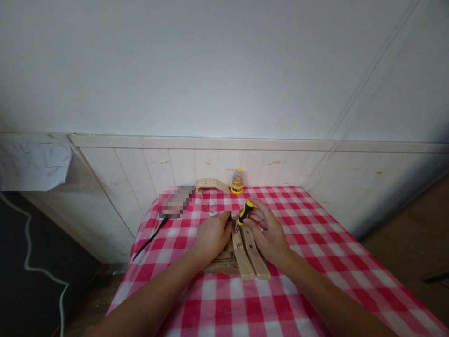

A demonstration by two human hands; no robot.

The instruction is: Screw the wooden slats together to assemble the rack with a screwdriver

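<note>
A screwdriver with a yellow and black handle is gripped in my right hand. Its tip points down at the far part of a curved wooden slat, where metal hardware shows in the holes. Beside it, to the right, lies a second wooden slat with dark holes. My left hand is closed at the far end of the left slat, steadying it; its fingertips are partly hidden. Under the slats lies a brown board with black printed markings.
A red and white checked cloth covers the table. Toward the wall stand a bent wooden piece and a yellow-capped bit container. Small screws lie beyond my left hand. A pixelated object with a black strap rests at the left.
</note>
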